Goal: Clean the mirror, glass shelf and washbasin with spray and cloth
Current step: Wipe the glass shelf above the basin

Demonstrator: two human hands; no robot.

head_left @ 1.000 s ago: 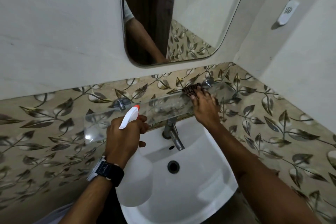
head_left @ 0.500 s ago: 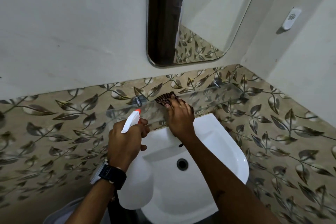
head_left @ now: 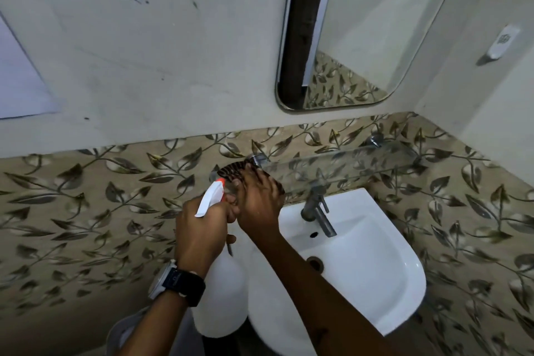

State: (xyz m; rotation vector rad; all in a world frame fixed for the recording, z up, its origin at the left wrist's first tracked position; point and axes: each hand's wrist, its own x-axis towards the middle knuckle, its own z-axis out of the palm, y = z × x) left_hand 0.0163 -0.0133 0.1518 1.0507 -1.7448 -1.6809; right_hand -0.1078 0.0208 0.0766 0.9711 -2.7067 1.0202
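Observation:
My right hand presses a dark striped cloth flat on the left end of the glass shelf, beside its left metal bracket. My left hand, with a watch on the wrist, grips a white spray bottle whose white nozzle with an orange tip points up toward the cloth. The white washbasin sits below the shelf with a metal tap. The mirror hangs on the wall above.
Leaf-patterned tiles cover the lower wall on both sides of the corner. A small white fitting is fixed on the right wall. Pale paper sheets are stuck on the wall at the far left.
My right hand has slid the cloth leftward along the glass shelf, from near its right part to its left end. The view has shifted left. The left hand keeps hold of the bottle.

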